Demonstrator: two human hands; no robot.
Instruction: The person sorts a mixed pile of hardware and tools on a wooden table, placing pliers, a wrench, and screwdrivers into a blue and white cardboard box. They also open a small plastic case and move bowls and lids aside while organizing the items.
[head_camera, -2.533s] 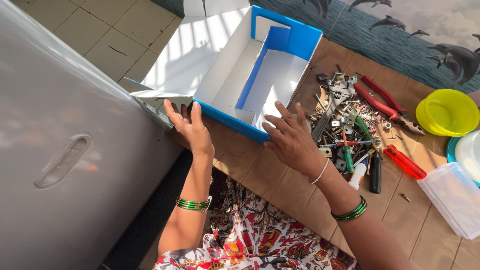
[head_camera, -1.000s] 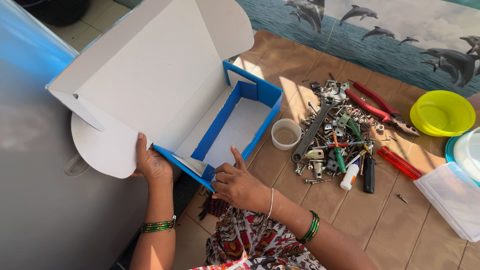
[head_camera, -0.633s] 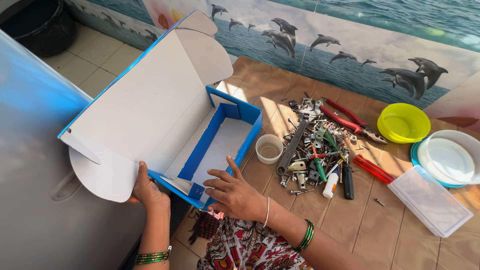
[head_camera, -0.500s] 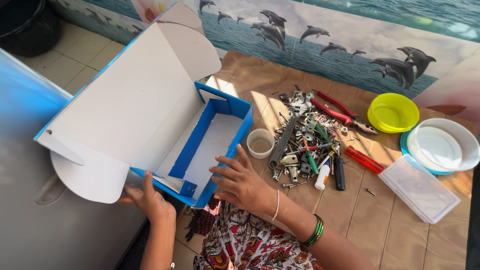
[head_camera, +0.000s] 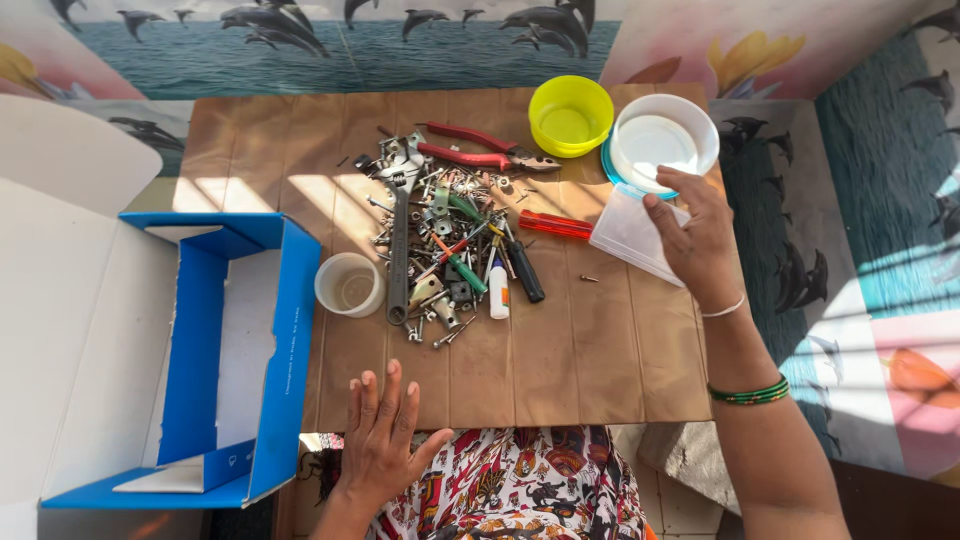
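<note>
My right hand (head_camera: 693, 233) rests on a clear rectangular plastic container (head_camera: 630, 234) at the right side of the brown board (head_camera: 590, 350), fingers spread over its far corner. My left hand (head_camera: 383, 430) lies flat and open on the board's near edge, holding nothing. An open blue and white cardboard box (head_camera: 240, 340) sits at the left, its white lid folded out. A heap of tools and metal hardware (head_camera: 445, 250) lies in the middle, with an adjustable wrench (head_camera: 400, 230), red pliers (head_camera: 480, 150) and a red-handled screwdriver (head_camera: 555, 225).
A small clear cup (head_camera: 349, 284) stands between the box and the heap. A yellow bowl (head_camera: 570, 115) and a white bowl on a teal lid (head_camera: 660, 140) sit at the far right. A dolphin-print mat surrounds the board.
Both hands have let go of the box, which now rests at the left. My right hand moved across to the clear container; my left hand settled on the board's near edge. The view swung right.
</note>
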